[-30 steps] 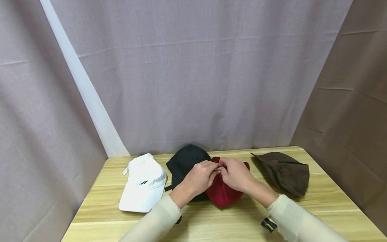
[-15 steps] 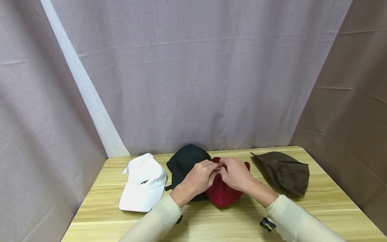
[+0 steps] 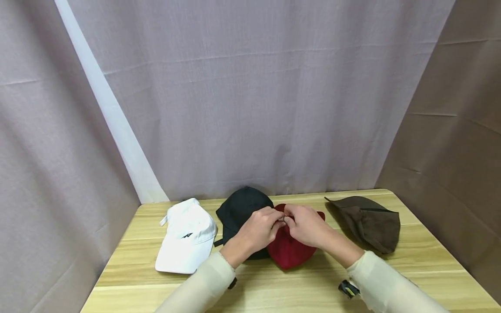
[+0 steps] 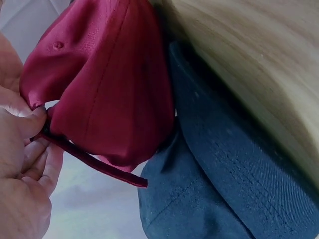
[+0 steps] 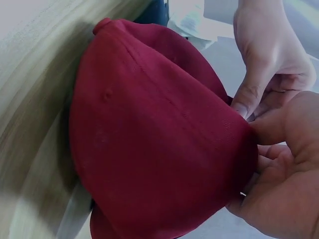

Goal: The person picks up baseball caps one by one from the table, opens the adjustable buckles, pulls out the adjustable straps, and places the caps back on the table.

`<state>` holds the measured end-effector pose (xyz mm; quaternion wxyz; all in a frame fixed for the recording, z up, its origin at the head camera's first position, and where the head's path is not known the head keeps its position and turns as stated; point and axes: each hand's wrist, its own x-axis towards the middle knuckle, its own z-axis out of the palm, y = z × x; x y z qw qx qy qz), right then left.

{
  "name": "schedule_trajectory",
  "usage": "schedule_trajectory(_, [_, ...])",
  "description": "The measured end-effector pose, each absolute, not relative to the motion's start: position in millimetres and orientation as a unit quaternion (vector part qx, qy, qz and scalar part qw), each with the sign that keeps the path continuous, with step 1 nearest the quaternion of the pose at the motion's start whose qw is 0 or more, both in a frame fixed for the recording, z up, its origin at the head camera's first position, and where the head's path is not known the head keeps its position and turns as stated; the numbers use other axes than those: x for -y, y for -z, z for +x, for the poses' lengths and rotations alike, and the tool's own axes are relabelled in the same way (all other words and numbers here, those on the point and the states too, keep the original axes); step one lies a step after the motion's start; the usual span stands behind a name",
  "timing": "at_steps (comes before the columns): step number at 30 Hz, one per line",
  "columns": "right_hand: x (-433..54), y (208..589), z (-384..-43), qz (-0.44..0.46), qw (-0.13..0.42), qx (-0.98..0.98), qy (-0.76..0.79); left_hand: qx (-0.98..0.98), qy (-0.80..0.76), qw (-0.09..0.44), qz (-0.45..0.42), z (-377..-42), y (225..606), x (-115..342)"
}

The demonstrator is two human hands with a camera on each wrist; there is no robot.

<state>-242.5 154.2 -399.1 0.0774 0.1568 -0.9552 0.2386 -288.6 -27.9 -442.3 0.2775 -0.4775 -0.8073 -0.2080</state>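
A red baseball cap (image 3: 291,252) sits at the middle of the table, under both hands. My left hand (image 3: 260,228) pinches the cap's back strap (image 4: 94,163) between thumb and fingers, and the strap's loose end sticks out past them. Close against it, my right hand (image 3: 309,226) pinches the cap's back edge. From the right wrist view, the crown (image 5: 154,129) hides some of the right fingertips. Just left of the red cap is a black cap (image 3: 242,208), partly covered by my left hand and forearm; it looks dark blue in the left wrist view.
A white cap (image 3: 185,234) with a small dark logo lies on the left of the wooden table (image 3: 289,291). Toward the right lies a brown cap (image 3: 375,226) on its side. Grey curtains (image 3: 250,108) stand behind the table and along its sides.
Both hands stay at the back of the red cap, with only tiny finger shifts. The other caps have not moved.
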Motion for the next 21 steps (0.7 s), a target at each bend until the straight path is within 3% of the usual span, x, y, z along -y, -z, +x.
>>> schedule_trajectory(21, [-160.4,401.2,-246.9,0.165,0.074,0.951,-0.252,0.817,0.223,0.247,-0.470,-288.6,446.6,24.3])
